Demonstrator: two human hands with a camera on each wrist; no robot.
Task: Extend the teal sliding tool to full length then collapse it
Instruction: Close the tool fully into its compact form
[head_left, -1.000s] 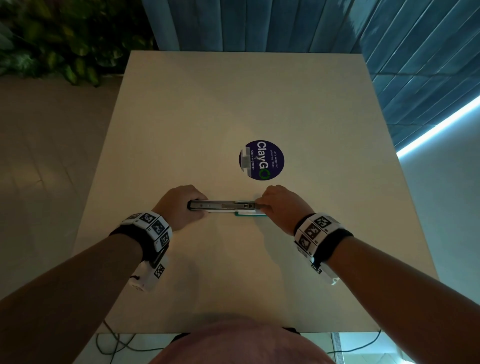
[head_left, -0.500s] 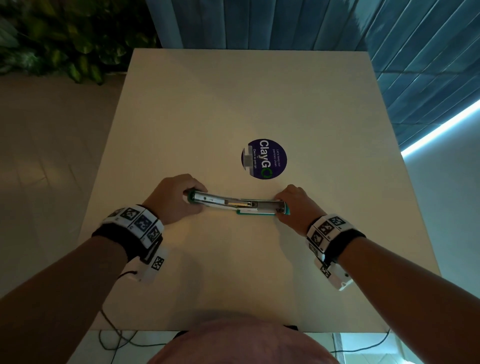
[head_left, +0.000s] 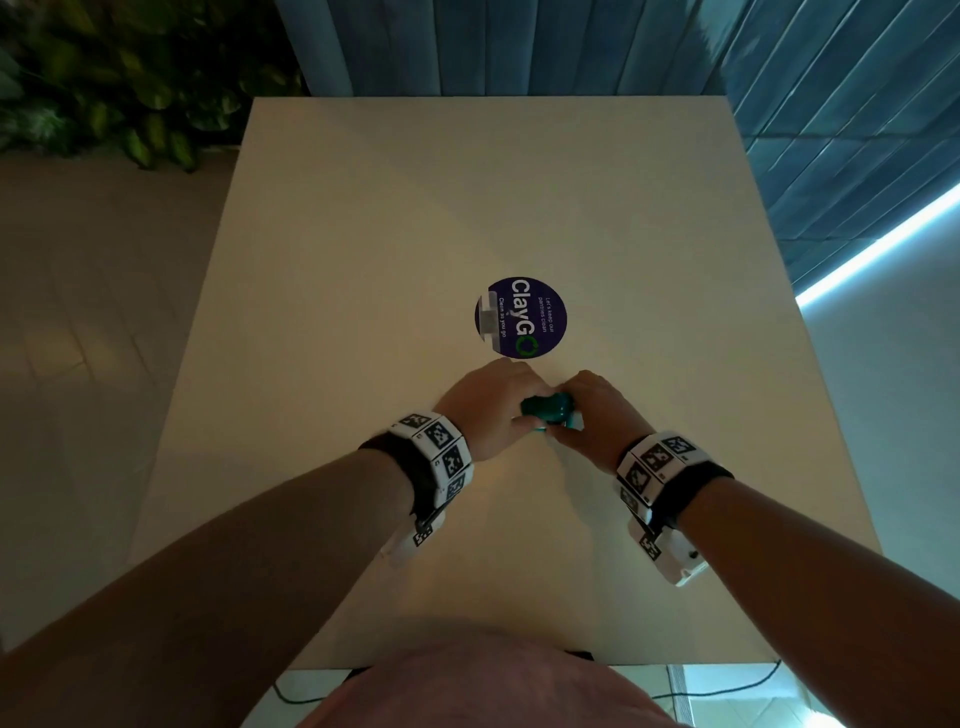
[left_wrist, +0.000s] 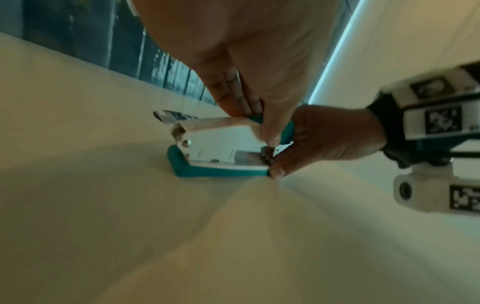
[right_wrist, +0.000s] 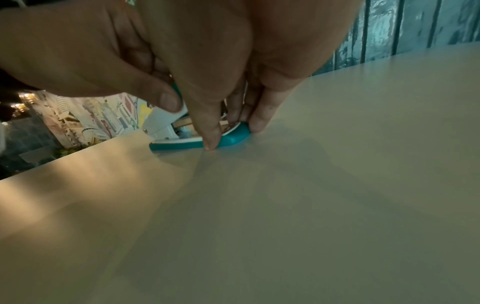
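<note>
Both hands (head_left: 545, 410) gripping teal tool (head_left: 548, 409)

- My square, pale beige bench (head_left: 363, 260) fills the middle of the room.
- A round dark-purple sticker (head_left: 521, 317) with white "ClayGo" lettering sits on its top.
- Behind it runs a wall of teal vertical panels (head_left: 519, 47).
- A bright cyan strip of light (head_left: 878, 247) glows low on my right.
- Green leafy plants (head_left: 114, 78) stand far left, above pale floor tiles (head_left: 78, 364).
</note>
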